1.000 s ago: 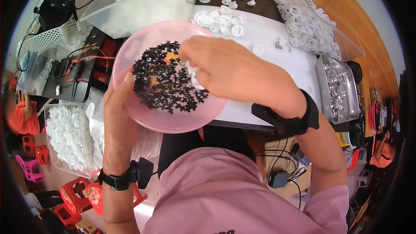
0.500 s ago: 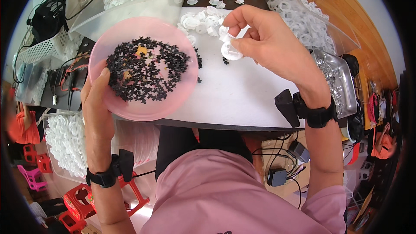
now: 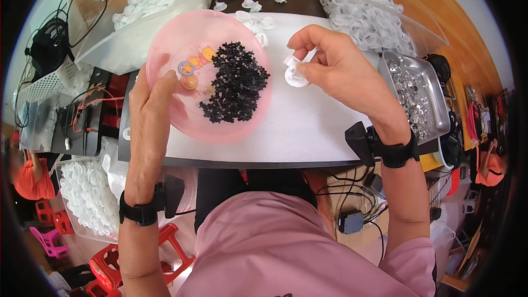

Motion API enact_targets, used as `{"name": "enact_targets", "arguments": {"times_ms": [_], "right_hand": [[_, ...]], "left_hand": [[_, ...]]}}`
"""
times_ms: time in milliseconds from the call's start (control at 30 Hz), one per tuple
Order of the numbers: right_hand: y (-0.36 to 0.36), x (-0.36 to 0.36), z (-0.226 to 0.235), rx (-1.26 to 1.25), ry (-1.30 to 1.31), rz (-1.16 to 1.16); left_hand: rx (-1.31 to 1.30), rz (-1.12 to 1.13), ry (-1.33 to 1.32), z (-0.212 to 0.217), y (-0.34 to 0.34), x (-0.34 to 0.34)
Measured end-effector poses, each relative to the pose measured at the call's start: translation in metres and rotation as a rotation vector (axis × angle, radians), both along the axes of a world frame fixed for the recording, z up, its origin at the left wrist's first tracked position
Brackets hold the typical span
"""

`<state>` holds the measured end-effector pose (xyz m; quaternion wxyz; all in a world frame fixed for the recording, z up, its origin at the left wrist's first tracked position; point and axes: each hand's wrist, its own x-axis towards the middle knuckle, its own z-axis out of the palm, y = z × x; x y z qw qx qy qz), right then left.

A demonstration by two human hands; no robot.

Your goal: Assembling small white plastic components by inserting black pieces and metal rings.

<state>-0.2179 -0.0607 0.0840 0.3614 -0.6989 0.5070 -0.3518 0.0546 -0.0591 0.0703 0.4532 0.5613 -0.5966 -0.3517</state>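
My left hand (image 3: 149,107) grips the left rim of a pink plastic bowl (image 3: 173,33), its thumb over the inside wall. Small black cross-shaped pieces (image 3: 237,85) are heaped along the bowl's right side, and a printed cartoon pattern shows on the bare left of its bottom. The bowl looks tilted down to the right, over the white work surface (image 3: 308,132). To its right, my right hand (image 3: 344,69) pinches a small white plastic part with a round disc (image 3: 296,77) between thumb and fingers. More white parts (image 3: 258,25) lie behind the bowl, which partly hides them.
Clear bins of white parts stand at the back left (image 3: 148,8) and back right (image 3: 363,14). A metal tray (image 3: 438,96) of small shiny pieces sits at the right. Loose white parts (image 3: 248,4) lie on the dark back strip. Below left is another bin (image 3: 88,195).
My left hand has moved the bowl right and tilted it; the black pieces, spread out before, have gathered on its right side. My right hand, still pinching the white part, has shifted slightly lower.
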Motion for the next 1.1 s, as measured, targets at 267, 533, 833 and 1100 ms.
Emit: {"name": "enact_targets", "arguments": {"times_ms": [267,533,833,1100], "right_hand": [[-0.002,-0.009,-0.008,0.015,0.004,-0.028],[0.000,-0.011,-0.011,-0.014,0.062,-0.046],[0.003,-0.014,-0.013,-0.024,0.129,-0.052],[0.006,-0.013,-0.013,-0.005,0.128,-0.045]], "left_hand": [[-0.116,-0.047,-0.168,0.021,0.003,-0.020],[-0.185,-0.027,-0.255,0.026,0.005,-0.027],[-0.337,0.034,-0.405,0.022,0.002,-0.020],[-0.514,0.031,-0.545,0.026,0.008,-0.014]]}}
